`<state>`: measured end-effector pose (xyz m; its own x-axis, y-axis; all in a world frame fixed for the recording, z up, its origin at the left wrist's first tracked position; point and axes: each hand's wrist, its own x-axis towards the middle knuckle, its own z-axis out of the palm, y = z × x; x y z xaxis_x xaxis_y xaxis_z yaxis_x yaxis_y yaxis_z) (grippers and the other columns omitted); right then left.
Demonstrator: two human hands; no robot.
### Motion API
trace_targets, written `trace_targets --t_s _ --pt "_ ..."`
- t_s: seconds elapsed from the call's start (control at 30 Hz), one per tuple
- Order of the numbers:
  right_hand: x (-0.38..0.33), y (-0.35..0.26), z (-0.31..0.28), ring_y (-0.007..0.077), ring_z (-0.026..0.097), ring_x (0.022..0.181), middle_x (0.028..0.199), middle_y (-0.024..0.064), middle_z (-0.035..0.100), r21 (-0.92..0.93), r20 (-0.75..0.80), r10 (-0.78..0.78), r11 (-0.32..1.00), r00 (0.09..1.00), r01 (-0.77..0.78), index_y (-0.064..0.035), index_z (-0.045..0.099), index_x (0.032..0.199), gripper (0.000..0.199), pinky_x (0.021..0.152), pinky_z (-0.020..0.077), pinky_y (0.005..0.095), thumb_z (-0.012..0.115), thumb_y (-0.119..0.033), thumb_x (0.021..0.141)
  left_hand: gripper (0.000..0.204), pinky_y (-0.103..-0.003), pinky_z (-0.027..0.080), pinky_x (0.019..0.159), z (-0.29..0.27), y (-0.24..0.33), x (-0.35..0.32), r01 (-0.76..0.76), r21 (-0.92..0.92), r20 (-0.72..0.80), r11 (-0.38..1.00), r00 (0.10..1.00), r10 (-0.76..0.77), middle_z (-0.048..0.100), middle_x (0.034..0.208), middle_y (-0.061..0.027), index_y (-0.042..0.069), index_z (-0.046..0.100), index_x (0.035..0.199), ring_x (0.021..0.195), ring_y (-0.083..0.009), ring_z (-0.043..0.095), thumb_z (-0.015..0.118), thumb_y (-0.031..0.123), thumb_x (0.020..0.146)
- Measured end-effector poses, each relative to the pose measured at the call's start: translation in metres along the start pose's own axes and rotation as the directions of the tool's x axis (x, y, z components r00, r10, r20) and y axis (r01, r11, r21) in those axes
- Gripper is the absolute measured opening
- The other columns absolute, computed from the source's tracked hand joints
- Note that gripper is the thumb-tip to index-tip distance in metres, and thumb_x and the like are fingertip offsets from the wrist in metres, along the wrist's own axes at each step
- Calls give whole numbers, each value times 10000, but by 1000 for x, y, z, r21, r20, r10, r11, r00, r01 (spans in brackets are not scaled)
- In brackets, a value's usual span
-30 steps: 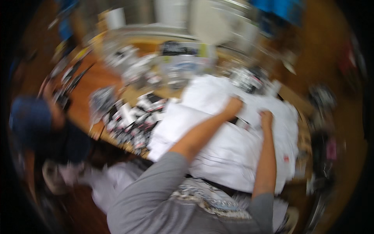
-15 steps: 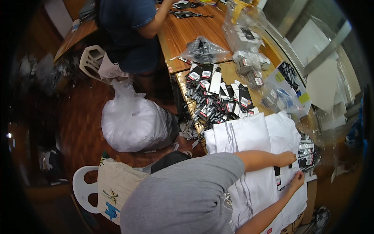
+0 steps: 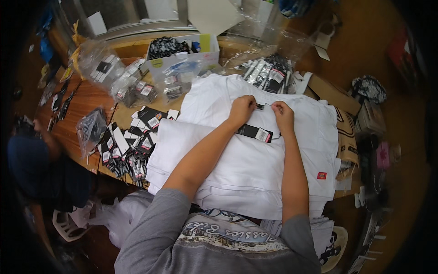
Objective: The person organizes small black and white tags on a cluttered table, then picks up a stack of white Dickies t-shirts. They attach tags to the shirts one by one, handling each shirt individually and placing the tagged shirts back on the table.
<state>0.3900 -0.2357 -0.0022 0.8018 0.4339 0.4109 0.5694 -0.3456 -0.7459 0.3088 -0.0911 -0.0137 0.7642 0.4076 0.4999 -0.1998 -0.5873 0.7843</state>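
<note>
A white shirt (image 3: 219, 102) lies spread over a stack of folded white garments. At its neckline my left hand (image 3: 243, 109) is closed in a pinch on a small black neck label (image 3: 260, 106). Just to the right, the fingertips of my right hand (image 3: 284, 116) press together on a thin dark string. A black hang tag (image 3: 255, 132) with a white barcode sticker rests on the shirt below both hands, its string curving up near my right hand. Near the shirt's lower right is a small red patch (image 3: 322, 175).
Loose black and white hang tags (image 3: 132, 141) are heaped at left, with more tags (image 3: 269, 73) behind the shirt. A white box of dark tags (image 3: 182, 57) and plastic-bagged bundles (image 3: 107, 68) stand at the back. A person in dark blue (image 3: 43, 164) is at far left; brown packaging (image 3: 344, 132) is at right.
My view has swung round to the right, so the shirt now lies straight ahead. Both hands stay at the neckline, fingers pinched close together.
</note>
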Motion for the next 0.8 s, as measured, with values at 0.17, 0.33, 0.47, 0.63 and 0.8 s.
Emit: trace_targets --t_s 0.17,0.33,0.47,0.63,0.8 --pt "0 -6 -2 105 482 526 645 43 567 82 1 38 996 999 -38 -38 572 764 83 510 392 235 579 -110 723 93 -337 410 567 3 -1 3 47 -31 16 998 999 -47 554 652 -138 8 543 659 610 -288 537 605 34 596" --pt "-1 -12 -4 80 449 509 605 25 542 163 6 55 985 998 -55 -31 570 761 76 494 377 211 572 -99 726 84 -318 409 543 3 -3 5 117 -65 38 991 993 -114 558 633 -135 6 547 668 576 -276 538 598 24 603" --pt "-3 -17 -5 85 455 512 601 25 540 139 50 62 988 997 -68 -36 573 763 78 497 380 214 574 -105 725 78 -304 412 538 3 -4 5 122 -85 25 989 992 -120 561 619 -134 5 551 670 561 -256 547 592 20 606" --pt "-7 -14 1 129 525 548 641 42 569 -28 46 51 998 998 -49 -66 579 753 78 518 413 251 589 -128 706 86 -293 414 535 3 -5 5 121 -105 39 987 992 -118 564 612 -131 3 557 678 551 -238 552 599 26 607" --pt "-10 -31 6 207 577 637 692 57 593 -294 87 4 955 996 22 -98 580 734 72 557 446 305 585 -157 693 87 -259 421 554 0 -4 6 133 -91 81 987 989 -126 577 632 -104 -7 561 698 573 -170 553 604 4 623"
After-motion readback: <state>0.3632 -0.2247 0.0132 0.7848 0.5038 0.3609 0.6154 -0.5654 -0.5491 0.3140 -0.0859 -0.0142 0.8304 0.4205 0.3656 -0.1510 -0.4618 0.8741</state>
